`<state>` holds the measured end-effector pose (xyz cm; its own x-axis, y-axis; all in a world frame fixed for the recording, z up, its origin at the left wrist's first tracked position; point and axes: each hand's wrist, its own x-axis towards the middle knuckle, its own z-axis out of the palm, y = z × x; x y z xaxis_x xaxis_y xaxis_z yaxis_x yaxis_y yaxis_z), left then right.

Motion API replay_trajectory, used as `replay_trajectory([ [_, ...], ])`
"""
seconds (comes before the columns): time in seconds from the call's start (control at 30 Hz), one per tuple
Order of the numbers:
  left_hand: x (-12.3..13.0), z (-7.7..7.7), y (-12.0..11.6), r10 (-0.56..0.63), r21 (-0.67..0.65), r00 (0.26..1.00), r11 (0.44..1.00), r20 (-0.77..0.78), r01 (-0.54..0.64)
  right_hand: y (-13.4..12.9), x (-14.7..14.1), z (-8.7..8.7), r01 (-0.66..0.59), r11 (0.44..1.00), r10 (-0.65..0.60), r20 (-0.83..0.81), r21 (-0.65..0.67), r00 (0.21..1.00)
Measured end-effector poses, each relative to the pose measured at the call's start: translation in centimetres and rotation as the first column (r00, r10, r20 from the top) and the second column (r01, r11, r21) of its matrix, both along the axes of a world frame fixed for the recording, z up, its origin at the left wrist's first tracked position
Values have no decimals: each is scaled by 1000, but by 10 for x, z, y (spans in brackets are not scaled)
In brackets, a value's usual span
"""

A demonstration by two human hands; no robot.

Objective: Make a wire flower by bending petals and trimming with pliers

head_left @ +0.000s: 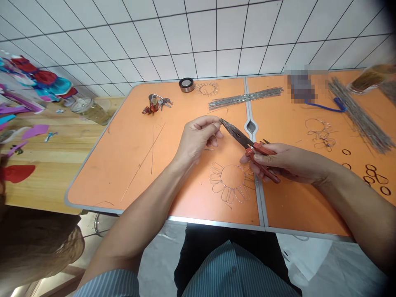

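Note:
Red-handled long-nose pliers (pixel 239 135) are gripped in my right hand (pixel 278 163), their jaws pointing up and left. The jaw tips meet the fingertips of my left hand (pixel 201 136), which is closed in a pinch on what looks like a thin wire; the fingers mostly hide it. A short bit of wire (pixel 209 149) shows just under those fingers. Below both hands a flower-shaped wire piece (pixel 232 177), a ring edged with long loops, lies flat on the orange table (pixel 192 198).
Straight wires (pixel 246 98) lie across the table's seam, near a wire spool (pixel 186 85) and keys (pixel 159 103). At right are a larger wire bundle (pixel 361 115), bent wire loops (pixel 321 133), dark rings (pixel 371 175) and a jar (pixel 368 80). Loose wires (pixel 152 150) lie at left.

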<state>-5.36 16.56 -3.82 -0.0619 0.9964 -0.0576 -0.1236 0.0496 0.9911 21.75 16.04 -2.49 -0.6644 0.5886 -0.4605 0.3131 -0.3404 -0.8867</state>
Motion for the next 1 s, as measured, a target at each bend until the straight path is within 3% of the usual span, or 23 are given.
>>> replay_trajectory([
  [0.27,0,1,0,-3,11,1000,1000,4,3,-3,-2,0,28,999,-28,24,-15,999],
  [0.63,4,-2,-2,26,1,999,1000,30,-26,-4,-8,4,72,971,-109,153,228,982],
  [0.87,7,-2,-4,55,-10,997,998,45,-55,-6,-11,5,-2,882,-173,326,472,929],
  [1.0,9,-2,-5,80,-31,996,996,29,-79,-8,-13,3,-72,800,-229,413,595,881],
])
